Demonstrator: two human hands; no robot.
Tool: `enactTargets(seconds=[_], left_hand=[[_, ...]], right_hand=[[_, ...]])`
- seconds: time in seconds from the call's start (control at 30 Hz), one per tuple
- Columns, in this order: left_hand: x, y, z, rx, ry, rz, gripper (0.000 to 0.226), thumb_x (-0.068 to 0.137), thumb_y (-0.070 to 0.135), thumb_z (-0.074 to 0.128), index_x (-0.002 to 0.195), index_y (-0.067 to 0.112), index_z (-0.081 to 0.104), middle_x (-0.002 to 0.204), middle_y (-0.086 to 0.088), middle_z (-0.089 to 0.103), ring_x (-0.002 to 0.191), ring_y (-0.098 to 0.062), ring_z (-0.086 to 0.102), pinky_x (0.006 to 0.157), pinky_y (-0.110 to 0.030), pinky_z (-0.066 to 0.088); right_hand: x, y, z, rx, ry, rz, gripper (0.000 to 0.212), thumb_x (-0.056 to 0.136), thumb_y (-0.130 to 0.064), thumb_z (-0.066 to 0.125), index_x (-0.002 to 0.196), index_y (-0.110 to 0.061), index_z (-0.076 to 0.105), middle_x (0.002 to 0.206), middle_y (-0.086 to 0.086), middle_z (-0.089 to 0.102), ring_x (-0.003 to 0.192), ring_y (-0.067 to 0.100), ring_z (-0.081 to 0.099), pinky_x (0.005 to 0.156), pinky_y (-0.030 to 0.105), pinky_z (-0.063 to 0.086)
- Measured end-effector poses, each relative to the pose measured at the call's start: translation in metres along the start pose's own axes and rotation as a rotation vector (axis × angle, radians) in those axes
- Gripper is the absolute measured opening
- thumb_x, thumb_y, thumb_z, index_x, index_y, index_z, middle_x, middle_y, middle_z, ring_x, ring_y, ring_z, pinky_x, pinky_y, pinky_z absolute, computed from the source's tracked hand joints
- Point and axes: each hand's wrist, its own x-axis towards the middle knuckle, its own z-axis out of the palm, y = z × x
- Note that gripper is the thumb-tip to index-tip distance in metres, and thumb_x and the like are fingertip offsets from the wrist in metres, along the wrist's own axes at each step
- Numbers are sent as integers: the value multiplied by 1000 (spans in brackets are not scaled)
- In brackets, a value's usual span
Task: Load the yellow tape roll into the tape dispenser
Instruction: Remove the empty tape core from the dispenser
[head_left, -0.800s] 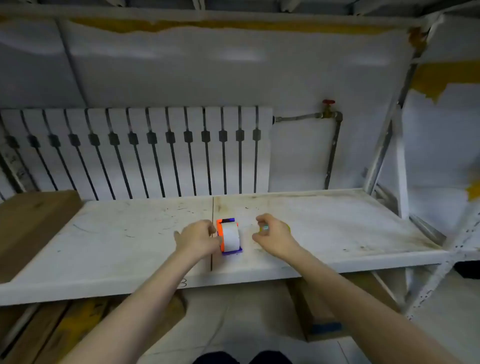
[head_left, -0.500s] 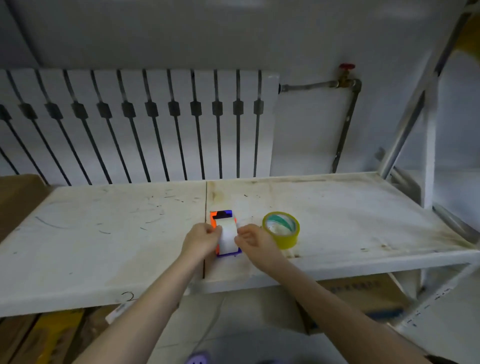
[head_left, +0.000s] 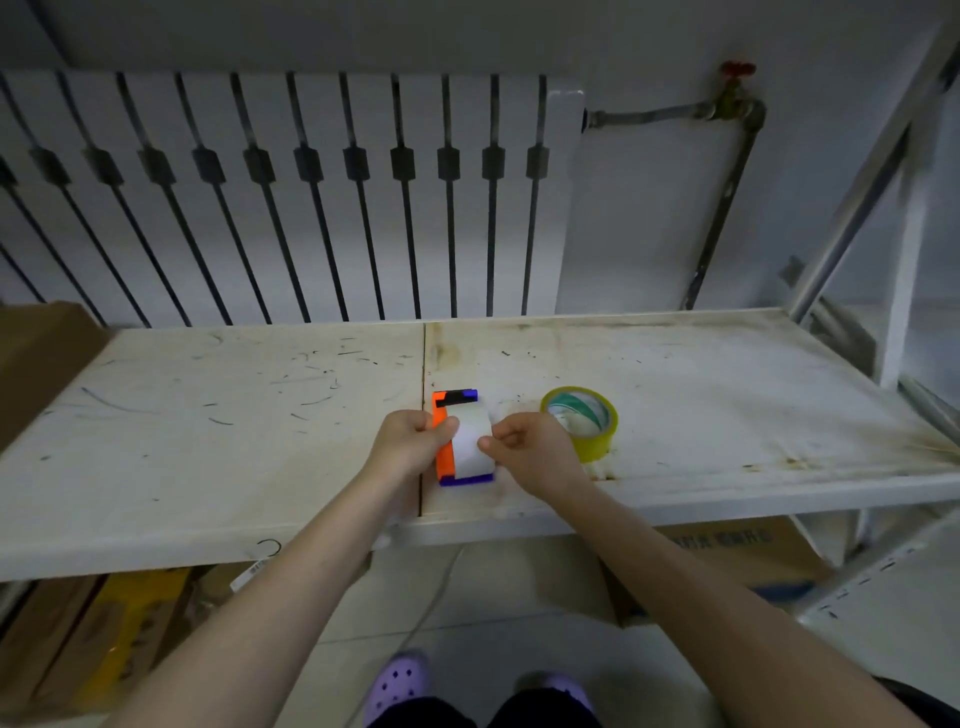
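Observation:
The tape dispenser (head_left: 445, 457), orange and blue with a white roll (head_left: 471, 440) in it, stands on the white shelf (head_left: 208, 441) near the front edge. My left hand (head_left: 410, 441) grips its orange left side, thumb on top of the white roll. My right hand (head_left: 530, 452) pinches the white roll's right edge. The yellow tape roll (head_left: 584, 423) lies flat on the shelf just right of my right hand, partly hidden by it.
A white radiator (head_left: 291, 197) stands behind the shelf, with a pipe and red valve (head_left: 735, 70) to its right. A brown board (head_left: 36, 358) rests at the shelf's left end. Shelf frame posts (head_left: 904, 291) rise at right. Cardboard boxes (head_left: 737, 551) sit below.
The yellow roll, earlier in my right hand, now lies on the shelf. My right hand moved left onto the white roll in the dispenser. The left hand stays on the dispenser.

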Motion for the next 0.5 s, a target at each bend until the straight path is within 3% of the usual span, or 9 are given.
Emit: enactTargets(seconds=[0.1, 0.23, 0.3, 0.4, 0.5], left_hand=[[-10, -1, -1, -33, -5, 8, 32, 88, 27, 60, 65, 9, 46, 70, -13, 42, 67, -23, 39, 66, -31, 31], [-20, -6, -2, 11, -29, -6, 41, 90, 26, 59, 57, 15, 36, 62, -8, 34, 58, -20, 32, 57, -29, 25], [-22, -10, -4, 13, -46, -15, 40, 89, 26, 60, 58, 16, 37, 67, -11, 38, 63, -21, 35, 59, -29, 27], [-23, -11, -9, 42, -79, -37, 31, 86, 29, 64, 66, 12, 48, 75, -13, 49, 71, -23, 46, 68, -31, 37], [-21, -6, -13, 216, -24, 18, 27, 80, 32, 70, 82, 10, 54, 86, -9, 59, 86, -30, 60, 78, -37, 48]], right_hand=[[-6, -1, -1, -23, 8, -6, 17, 82, -26, 69, 81, -8, 67, 81, 16, 70, 79, 27, 64, 76, 34, 51], [-13, 5, 3, 67, -96, 42, 19, 84, -22, 67, 73, -14, 54, 71, 5, 53, 70, 17, 49, 69, 30, 44], [-15, 8, 1, 212, -147, 114, 21, 81, -24, 71, 89, -15, 54, 85, 0, 56, 84, 16, 54, 74, 28, 47], [-15, 10, -3, 325, -293, 176, 73, 74, -24, 79, 134, -12, 39, 127, -2, 49, 117, 19, 53, 83, 28, 51], [-11, 13, -1, 263, -321, 115, 79, 68, -21, 83, 135, -13, 42, 136, 3, 52, 119, 20, 55, 91, 37, 54]])
